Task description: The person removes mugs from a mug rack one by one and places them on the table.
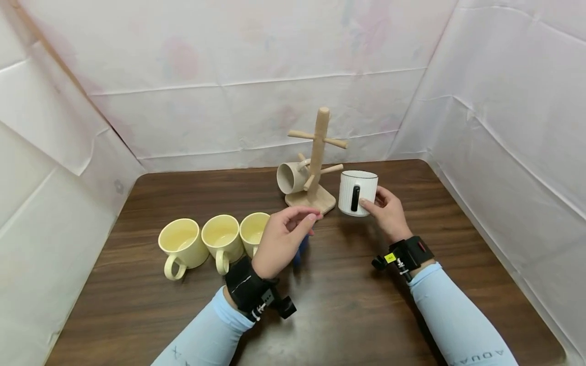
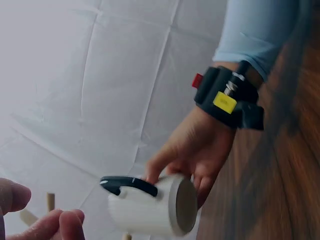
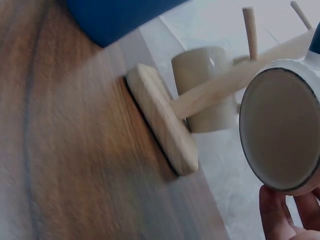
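Note:
My right hand point(image 1: 389, 213) grips a white ribbed mug point(image 1: 345, 193) with a black rim and black handle, thumb beside the handle. It holds the mug upright, to the right of a wooden mug tree point(image 1: 319, 145). A beige mug point(image 1: 288, 179) hangs by its handle on the tree's lower left peg. In front of the tree is my left hand point(image 1: 281, 241), fingers loosely bent and nothing between them. Behind and below it shows part of a blue object point(image 1: 299, 249), mostly hidden; the right wrist view shows its smooth blue side point(image 3: 117, 17).
Three yellow mugs stand in a row at the left: an outer one point(image 1: 185, 244), a middle one point(image 1: 224, 236) and one point(image 1: 252, 229) partly hidden by my left hand. They stand on a dark wooden table point(image 1: 348, 315), with white sheeting point(image 1: 256, 66) behind and beside it.

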Tool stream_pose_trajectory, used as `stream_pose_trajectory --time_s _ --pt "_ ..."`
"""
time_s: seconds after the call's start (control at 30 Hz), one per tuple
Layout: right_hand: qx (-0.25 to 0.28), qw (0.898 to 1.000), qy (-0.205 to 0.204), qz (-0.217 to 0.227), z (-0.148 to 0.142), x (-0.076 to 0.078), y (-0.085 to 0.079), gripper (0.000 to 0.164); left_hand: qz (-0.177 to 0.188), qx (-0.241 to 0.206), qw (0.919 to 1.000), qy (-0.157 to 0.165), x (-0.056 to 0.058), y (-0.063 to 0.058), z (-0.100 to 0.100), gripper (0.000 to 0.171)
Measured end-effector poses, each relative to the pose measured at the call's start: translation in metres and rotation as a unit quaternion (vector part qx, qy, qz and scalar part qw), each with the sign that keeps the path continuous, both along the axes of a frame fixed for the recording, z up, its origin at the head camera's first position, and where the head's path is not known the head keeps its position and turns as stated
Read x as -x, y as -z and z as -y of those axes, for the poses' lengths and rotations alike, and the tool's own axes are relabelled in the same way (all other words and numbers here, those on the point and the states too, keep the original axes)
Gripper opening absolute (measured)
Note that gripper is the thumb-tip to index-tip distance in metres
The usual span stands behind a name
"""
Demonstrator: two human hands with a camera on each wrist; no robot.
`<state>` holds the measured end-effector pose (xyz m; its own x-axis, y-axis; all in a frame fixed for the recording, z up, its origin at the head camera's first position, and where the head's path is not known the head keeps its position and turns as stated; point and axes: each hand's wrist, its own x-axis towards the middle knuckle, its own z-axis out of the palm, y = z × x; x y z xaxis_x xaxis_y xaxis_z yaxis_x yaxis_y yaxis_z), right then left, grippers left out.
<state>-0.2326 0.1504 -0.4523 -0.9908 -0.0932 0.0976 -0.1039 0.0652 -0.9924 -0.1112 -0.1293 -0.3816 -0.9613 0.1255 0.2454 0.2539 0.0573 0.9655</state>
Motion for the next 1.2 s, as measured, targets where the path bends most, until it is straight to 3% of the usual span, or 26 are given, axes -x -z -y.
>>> stream_pose_trajectory --time_s 0.1,0.33,0.67,0.87,1.0,1.2 --pt "-0.023 0.999 -0.017 -0.02 0.003 -0.006 -0.002 0.06 0.014 -0.008 0.9998 0.009 0.001 0.0 -0.01 0.025" --pt "-0.021 0.995 -0.078 -0.059 0.008 -0.02 -0.004 0.067 0.031 0.007 0.9988 0.038 0.0 0.007 -0.029 0.028" --pt "0.02 0.989 -0.114 -0.094 0.014 -0.028 0.001 0.077 0.076 -0.007 0.9968 0.021 -0.006 0.017 -0.042 0.028" --pt "0.028 0.983 -0.139 -0.119 0.012 -0.028 0.005 0.082 0.072 -0.037 0.9961 0.037 -0.006 0.025 -0.052 0.027" --pt "0.019 0.981 -0.142 -0.13 0.01 -0.027 0.007 0.085 0.088 -0.058 0.9935 0.043 -0.008 0.029 -0.061 0.029" --pt "0.014 0.981 -0.152 -0.123 0.007 -0.027 0.008 0.087 0.09 -0.063 0.9938 0.016 -0.012 0.033 -0.068 0.027"
